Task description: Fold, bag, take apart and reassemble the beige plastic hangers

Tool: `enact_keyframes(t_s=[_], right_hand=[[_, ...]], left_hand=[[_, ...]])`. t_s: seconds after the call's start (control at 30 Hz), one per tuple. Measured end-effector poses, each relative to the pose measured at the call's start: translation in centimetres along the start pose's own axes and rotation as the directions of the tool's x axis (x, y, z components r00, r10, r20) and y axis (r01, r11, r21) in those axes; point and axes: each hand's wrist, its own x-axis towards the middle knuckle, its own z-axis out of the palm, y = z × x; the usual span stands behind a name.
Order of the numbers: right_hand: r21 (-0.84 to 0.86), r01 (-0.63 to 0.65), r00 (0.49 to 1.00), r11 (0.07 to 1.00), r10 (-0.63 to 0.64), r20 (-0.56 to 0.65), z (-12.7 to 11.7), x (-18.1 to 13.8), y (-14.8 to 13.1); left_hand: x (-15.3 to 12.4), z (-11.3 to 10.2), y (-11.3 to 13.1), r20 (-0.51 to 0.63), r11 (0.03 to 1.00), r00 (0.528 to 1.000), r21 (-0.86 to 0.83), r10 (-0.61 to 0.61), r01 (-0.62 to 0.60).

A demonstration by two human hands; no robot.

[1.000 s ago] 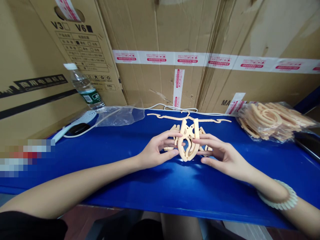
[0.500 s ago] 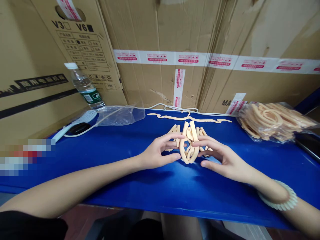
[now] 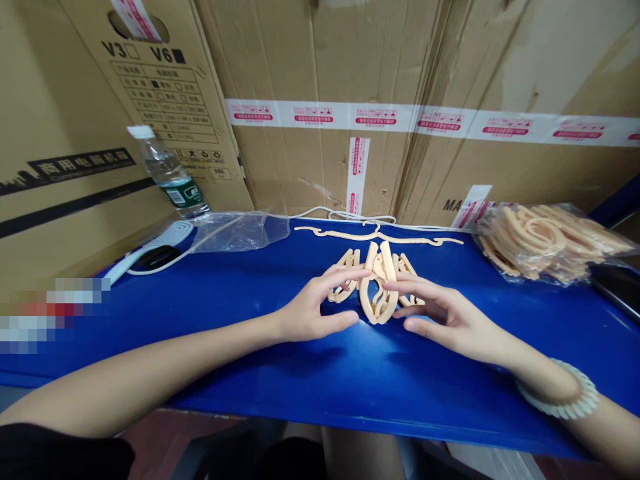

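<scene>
Both hands meet near the middle of the blue surface [image 3: 210, 313] around a small cluster of peach plastic pieces [image 3: 379, 283]. The left hand [image 3: 313, 310] has its fingers stretched forward and loosely spread, tips resting on the left side of the cluster; the right hand [image 3: 443, 313] mirrors it on the other side, fingers half open, thumb low near the surface. Neither hand is closed tight; they look to be pinching or steadying the upright pair in the middle, though I cannot tell how firm the hold is. As I judge it, the work is at an early or middle stage: a few pieces stand or lie by the fingers, one long thin strip [image 3: 375, 235] lies flat toward the far edge, and a full bag of pieces [image 3: 545, 243] sits untouched at the far right corner. An emptied clear bag [image 3: 240, 230] lies toward the far left, beside a bottle [image 3: 167, 173] and a white cable [image 3: 150, 257]. How the pieces join is hard to make out, as the fingers cover their sides. The left edge is blurred out, and cartons [image 3: 400, 100] wall off everything behind.
</scene>
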Motion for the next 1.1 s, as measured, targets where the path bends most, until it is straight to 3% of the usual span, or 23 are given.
enact_keyframes(t_s=[0.33,0.73,1.1], right_hand=[[-0.004,-0.035,0.999,0.999,0.035,-0.008,-0.2,0.1,-0.2],[0.008,-0.080,0.997,0.997,0.080,0.002,-0.4,0.0,-0.5],[-0.011,-0.096,0.995,0.995,0.096,0.025,-0.7,-0.1,-0.1]], left_hand=[[0.0,0.4,-0.7,-0.023,0.972,0.998,-0.230,0.053,-0.057],[0.4,0.4,-0.1,-0.031,0.969,0.994,-0.222,0.104,-0.108],[0.4,0.0,1.1,0.119,0.989,0.986,0.068,0.120,-0.128]])
